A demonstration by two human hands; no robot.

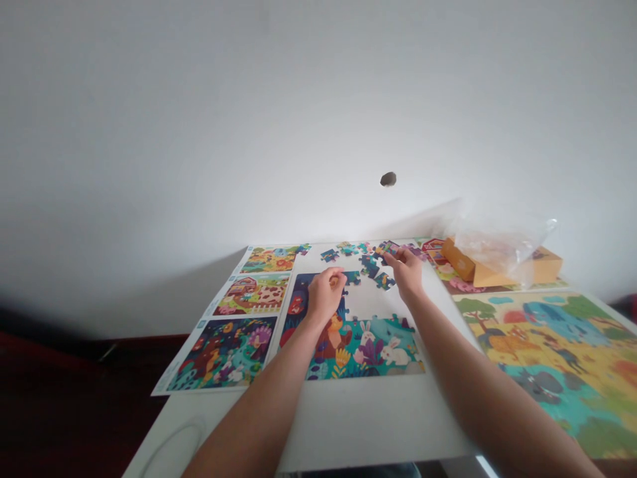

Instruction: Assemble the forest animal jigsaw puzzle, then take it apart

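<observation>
A partly assembled jigsaw puzzle [363, 345] with rabbits and a bear lies on the white table [348, 418]. My left hand [326, 292] rests on its upper left part, fingers curled and pressed on a dark blue piece. My right hand [408, 272] reaches to the loose puzzle pieces [365, 255] scattered at the far edge; its fingers pinch a small piece. A bare white gap shows in the middle of the puzzle between both hands.
A reference sheet [239, 318] with three colourful pictures lies to the left. A finished large puzzle [552, 358] covers the right side. A cardboard box [497, 265] with a clear plastic bag stands at the back right. A white wall rises behind the table.
</observation>
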